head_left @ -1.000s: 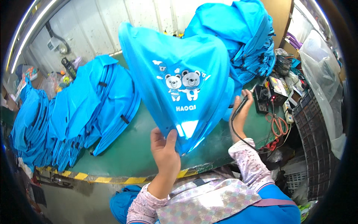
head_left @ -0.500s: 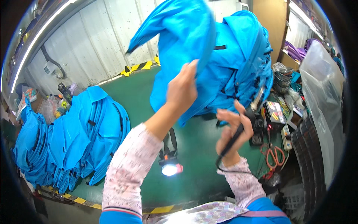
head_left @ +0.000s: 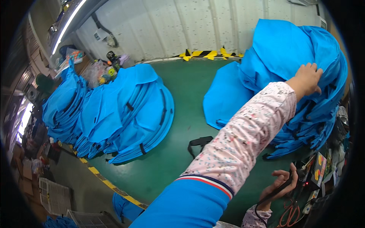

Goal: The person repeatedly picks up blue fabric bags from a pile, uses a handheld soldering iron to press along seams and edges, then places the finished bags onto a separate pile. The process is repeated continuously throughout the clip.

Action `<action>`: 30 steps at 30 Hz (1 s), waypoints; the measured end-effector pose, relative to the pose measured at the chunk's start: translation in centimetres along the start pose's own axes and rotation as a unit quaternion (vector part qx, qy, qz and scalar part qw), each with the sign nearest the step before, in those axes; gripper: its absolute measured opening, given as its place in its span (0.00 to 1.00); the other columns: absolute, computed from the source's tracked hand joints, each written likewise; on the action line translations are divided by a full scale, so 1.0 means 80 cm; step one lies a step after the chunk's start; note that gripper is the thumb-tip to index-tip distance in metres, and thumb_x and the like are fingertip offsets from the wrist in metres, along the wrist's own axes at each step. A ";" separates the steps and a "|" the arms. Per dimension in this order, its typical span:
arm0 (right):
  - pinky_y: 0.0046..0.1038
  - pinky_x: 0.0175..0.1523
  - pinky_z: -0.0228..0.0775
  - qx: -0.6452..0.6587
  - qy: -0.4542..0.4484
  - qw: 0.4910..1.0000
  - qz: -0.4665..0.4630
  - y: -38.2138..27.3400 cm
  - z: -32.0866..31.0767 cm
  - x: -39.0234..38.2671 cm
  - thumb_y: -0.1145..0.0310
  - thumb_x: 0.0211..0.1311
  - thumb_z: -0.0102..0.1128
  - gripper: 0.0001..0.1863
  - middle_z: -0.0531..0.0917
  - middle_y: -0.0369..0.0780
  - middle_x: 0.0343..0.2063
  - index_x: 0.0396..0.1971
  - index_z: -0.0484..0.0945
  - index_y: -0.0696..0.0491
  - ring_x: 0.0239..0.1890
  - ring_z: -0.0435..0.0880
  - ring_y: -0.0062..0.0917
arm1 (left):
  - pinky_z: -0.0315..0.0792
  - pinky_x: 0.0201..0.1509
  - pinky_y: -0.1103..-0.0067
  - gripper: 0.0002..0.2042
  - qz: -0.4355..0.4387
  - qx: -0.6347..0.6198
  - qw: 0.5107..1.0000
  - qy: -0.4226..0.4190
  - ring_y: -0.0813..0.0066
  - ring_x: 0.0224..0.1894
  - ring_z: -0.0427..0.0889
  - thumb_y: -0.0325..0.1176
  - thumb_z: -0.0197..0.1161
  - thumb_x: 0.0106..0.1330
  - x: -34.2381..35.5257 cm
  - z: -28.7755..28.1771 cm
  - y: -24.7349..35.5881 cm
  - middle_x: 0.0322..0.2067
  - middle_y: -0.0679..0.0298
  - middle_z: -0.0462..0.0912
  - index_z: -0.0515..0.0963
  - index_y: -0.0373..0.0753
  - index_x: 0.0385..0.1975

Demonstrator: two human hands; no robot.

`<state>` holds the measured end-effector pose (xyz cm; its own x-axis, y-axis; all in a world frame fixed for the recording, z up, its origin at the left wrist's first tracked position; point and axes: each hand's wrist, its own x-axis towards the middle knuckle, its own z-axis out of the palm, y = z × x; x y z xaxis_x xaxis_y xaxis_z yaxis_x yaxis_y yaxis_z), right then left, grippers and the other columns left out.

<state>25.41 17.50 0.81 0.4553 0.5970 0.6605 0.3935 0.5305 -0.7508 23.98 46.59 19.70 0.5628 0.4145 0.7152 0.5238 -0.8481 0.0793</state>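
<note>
My left hand (head_left: 307,80) reaches across to the right and rests on a heap of blue fabric pieces (head_left: 283,49). Its fingers and thumb are apart against the cloth. A flat rounded blue piece (head_left: 224,95) lies at the heap's left side. Low at the right, my right hand (head_left: 279,186) is closed around the black handle of a corded tool that looks like a soldering iron (head_left: 282,189); its tip is hard to make out. A black strap (head_left: 199,143) shows beside my left sleeve, which covers whatever it is fixed to.
More blue hooped fabric bundles (head_left: 127,110) stand on the left of the green table (head_left: 186,83). Orange-handled scissors (head_left: 289,214) and a box with a red light (head_left: 317,171) are at the right. Yellow-black tape (head_left: 100,178) marks the table edge; crates (head_left: 55,195) stand below.
The view has swung left. My left hand has lowered from the raised blue piece to the heap. My right hand still holds the tool. The lit headlamp is now hidden behind my left arm.
</note>
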 end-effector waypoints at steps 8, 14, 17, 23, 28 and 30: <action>0.24 0.40 0.69 0.004 -0.013 1.000 -0.016 -0.019 0.012 -0.004 0.66 0.77 0.40 0.19 0.78 0.42 0.35 0.61 0.61 0.61 0.32 0.72 0.20 | 0.73 0.52 0.61 0.21 -0.044 0.214 0.971 0.099 0.54 0.51 0.78 0.34 0.72 0.53 -0.343 -0.176 -0.127 0.46 0.53 0.79 0.78 0.42 0.48; 0.31 0.45 0.72 0.039 -0.089 0.989 -0.112 -0.043 0.026 -0.017 0.70 0.76 0.39 0.18 0.76 0.50 0.49 0.61 0.56 0.57 0.36 0.76 0.23 | 0.74 0.48 0.60 0.28 -0.513 0.532 0.663 -0.118 0.55 0.52 0.77 0.50 0.73 0.52 -0.591 -0.414 -0.153 0.46 0.58 0.76 0.72 0.39 0.46; 0.39 0.52 0.69 0.031 -0.115 0.981 -0.154 -0.060 0.031 -0.039 0.69 0.75 0.44 0.19 0.75 0.52 0.49 0.61 0.57 0.55 0.37 0.78 0.26 | 0.78 0.37 0.64 0.25 -0.414 0.499 0.754 -0.103 0.59 0.40 0.82 0.52 0.70 0.54 -0.628 -0.433 -0.171 0.36 0.60 0.78 0.73 0.39 0.41; 0.43 0.58 0.65 0.003 -0.154 0.959 -0.236 -0.097 0.014 -0.070 0.73 0.71 0.49 0.18 0.72 0.53 0.54 0.58 0.60 0.54 0.36 0.80 0.28 | 0.73 0.40 0.61 0.24 -0.362 0.419 0.790 0.262 0.49 0.37 0.81 0.52 0.63 0.63 -0.573 -0.590 -0.112 0.35 0.47 0.80 0.73 0.32 0.39; 0.43 0.57 0.66 0.042 -0.133 0.963 -0.231 -0.125 0.018 -0.083 0.76 0.68 0.54 0.19 0.82 0.43 0.28 0.56 0.63 0.56 0.43 0.79 0.35 | 0.72 0.58 0.71 0.33 -0.383 -0.047 0.756 0.529 0.66 0.51 0.79 0.53 0.61 0.68 -0.530 -0.691 0.011 0.53 0.53 0.78 0.68 0.29 0.62; 0.40 0.55 0.69 0.080 -0.143 0.954 -0.252 -0.156 0.037 -0.082 0.77 0.67 0.56 0.20 0.82 0.44 0.32 0.55 0.63 0.56 0.44 0.80 0.35 | 0.73 0.58 0.73 0.32 -0.363 -0.104 0.770 0.514 0.66 0.50 0.80 0.53 0.56 0.71 -0.514 -0.676 0.098 0.53 0.53 0.79 0.68 0.29 0.62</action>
<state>15.19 8.74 5.90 -0.0053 0.3696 0.9292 0.3672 0.8650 -0.3420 -29.63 5.08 28.47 -0.6898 0.4136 0.5942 0.2889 -0.5953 0.7498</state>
